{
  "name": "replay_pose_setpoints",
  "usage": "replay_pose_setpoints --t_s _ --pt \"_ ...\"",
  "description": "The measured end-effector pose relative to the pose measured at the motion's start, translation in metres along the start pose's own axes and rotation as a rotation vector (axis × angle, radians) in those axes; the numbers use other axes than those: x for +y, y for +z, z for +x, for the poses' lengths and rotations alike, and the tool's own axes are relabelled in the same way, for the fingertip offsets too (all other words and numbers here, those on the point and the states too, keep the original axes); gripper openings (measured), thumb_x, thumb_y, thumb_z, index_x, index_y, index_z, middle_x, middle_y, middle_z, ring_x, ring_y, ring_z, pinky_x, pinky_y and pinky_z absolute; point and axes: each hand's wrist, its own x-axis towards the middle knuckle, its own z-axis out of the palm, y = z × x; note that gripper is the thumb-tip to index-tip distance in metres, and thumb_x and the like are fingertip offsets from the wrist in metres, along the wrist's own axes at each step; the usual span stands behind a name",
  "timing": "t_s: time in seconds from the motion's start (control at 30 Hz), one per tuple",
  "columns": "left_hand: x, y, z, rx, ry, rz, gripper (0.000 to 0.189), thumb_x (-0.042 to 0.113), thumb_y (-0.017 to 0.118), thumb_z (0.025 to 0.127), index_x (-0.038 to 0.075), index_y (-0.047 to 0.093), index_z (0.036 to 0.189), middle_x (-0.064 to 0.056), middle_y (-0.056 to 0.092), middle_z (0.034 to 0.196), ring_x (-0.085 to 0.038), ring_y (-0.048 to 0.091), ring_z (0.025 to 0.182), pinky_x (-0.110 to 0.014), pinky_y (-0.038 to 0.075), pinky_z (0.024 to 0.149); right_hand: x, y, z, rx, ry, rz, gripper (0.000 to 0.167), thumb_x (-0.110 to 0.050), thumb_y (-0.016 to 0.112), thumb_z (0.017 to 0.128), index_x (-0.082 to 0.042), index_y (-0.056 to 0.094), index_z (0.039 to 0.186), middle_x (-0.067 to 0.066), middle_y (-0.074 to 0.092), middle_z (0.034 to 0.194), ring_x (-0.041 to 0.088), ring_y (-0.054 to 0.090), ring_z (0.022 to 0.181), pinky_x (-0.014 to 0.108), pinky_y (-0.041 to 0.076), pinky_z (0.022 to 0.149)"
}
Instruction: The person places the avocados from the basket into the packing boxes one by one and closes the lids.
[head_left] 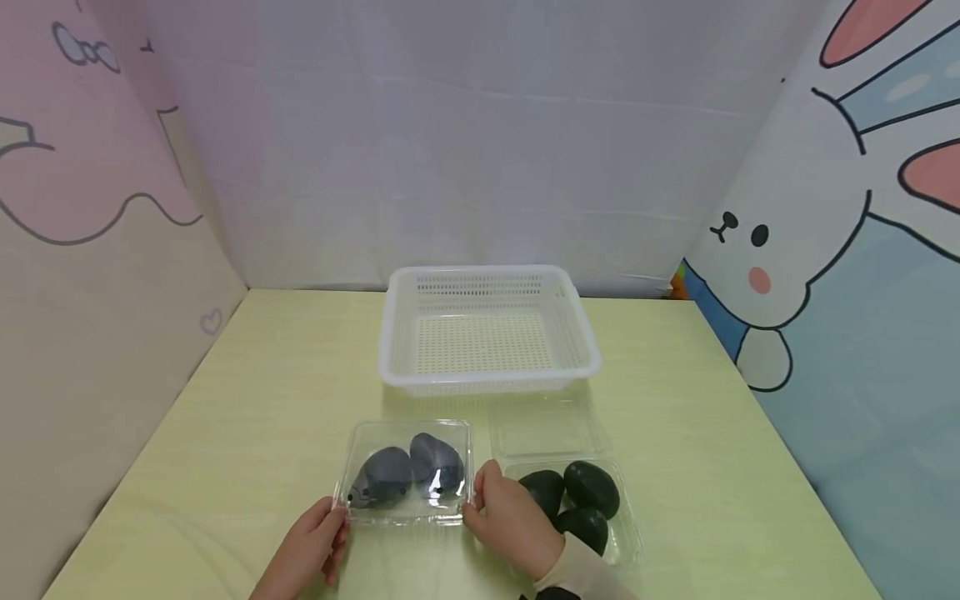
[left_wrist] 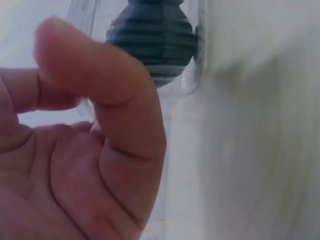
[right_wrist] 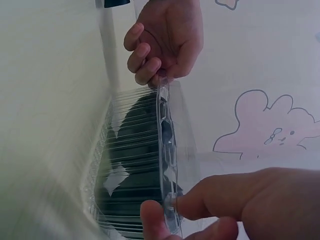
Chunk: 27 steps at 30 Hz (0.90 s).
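A clear plastic clamshell box with its lid down lies between both hands in the head view. Two dark avocados show through the lid. My left hand pinches the box's left edge near the front corner, thumb bent over it in the left wrist view. At the opposite edge, my right hand grips the rim between thumb and fingers. The right wrist view shows the box side-on, its ribbed wall and rim running between the two hands.
Right of the held box, a second clear box stands with its lid folded back, holding three dark green avocados. My right forearm overlaps its front. A white perforated basket sits behind, near the back wall. Printed cloth walls enclose the table.
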Motion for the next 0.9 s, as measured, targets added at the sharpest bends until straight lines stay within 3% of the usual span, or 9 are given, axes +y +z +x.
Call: replay_pose_setpoints --t_s 0.13,0.27,0.53,0.6,0.7,0.8,0.9 --pt "0.000 0.004 0.002 0.057 -0.005 -0.052 0.026 0.014 0.035 0.103 -0.004 0.051 0.094 -0.005 0.057 0.077 -0.019 0.050 0.057 -0.031 0.049 0.043 0.002 -0.001 0.000 0.000 -0.002 -0.005 0.024 -0.015 0.067 0.086 -0.012 0.043 0.085 -0.008 0.051 0.069 0.001 0.039 0.052 0.017 0.036 0.047" --pt "0.002 0.006 0.002 0.066 -0.002 -0.104 0.026 0.014 0.034 0.103 -0.006 0.050 0.097 -0.011 0.069 0.089 -0.021 0.057 0.059 -0.033 0.051 0.043 0.003 -0.004 0.001 -0.034 -0.012 0.044 0.022 -0.013 0.063 0.090 -0.012 0.042 0.085 -0.004 0.058 0.072 -0.001 0.047 0.052 0.017 0.040 0.048" --pt "0.003 0.006 0.003 0.096 -0.001 -0.120 0.027 0.018 0.034 0.104 -0.006 0.049 0.104 -0.011 0.071 0.095 -0.019 0.058 0.061 -0.033 0.051 0.043 0.000 -0.010 -0.001 -0.094 -0.002 0.126 0.015 -0.010 0.060 0.092 -0.011 0.045 0.092 0.011 0.071 0.090 0.000 0.061 0.064 0.018 0.046 0.052" --pt "0.004 0.005 0.001 0.113 -0.015 -0.054 0.029 0.020 0.035 0.104 -0.005 0.048 0.106 -0.011 0.070 0.095 -0.020 0.058 0.063 -0.033 0.052 0.045 -0.001 -0.017 -0.003 -0.095 0.009 0.125 0.014 -0.013 0.060 0.093 -0.012 0.046 0.094 0.011 0.072 0.095 0.001 0.062 0.068 0.019 0.047 0.054" --pt "0.011 -0.003 -0.004 0.163 -0.020 0.160 0.039 0.032 0.035 0.104 -0.006 0.044 0.111 -0.014 0.065 0.098 -0.023 0.058 0.071 -0.034 0.051 0.053 -0.002 -0.033 -0.007 -0.053 0.021 0.128 0.012 -0.015 0.061 0.094 -0.013 0.049 0.097 0.008 0.071 0.100 0.001 0.060 0.067 0.020 0.047 0.053" --pt "0.027 -0.011 -0.011 0.277 0.019 0.333 0.051 0.042 0.035 0.103 -0.007 0.041 0.118 -0.021 0.056 0.108 -0.027 0.057 0.082 -0.033 0.047 0.060 0.000 -0.057 -0.010 0.085 0.013 0.106 0.010 -0.012 0.063 0.092 -0.013 0.054 0.097 0.003 0.070 0.099 0.002 0.060 0.065 0.021 0.049 0.054" --pt "0.052 -0.008 -0.017 0.395 0.128 0.354 0.052 0.040 0.038 0.102 -0.007 0.042 0.123 -0.021 0.050 0.116 -0.027 0.054 0.087 -0.031 0.044 0.063 0.006 -0.085 -0.012 0.263 0.025 0.044 0.011 -0.008 0.064 0.091 -0.014 0.058 0.098 0.000 0.070 0.097 0.005 0.063 0.072 0.023 0.054 0.060"
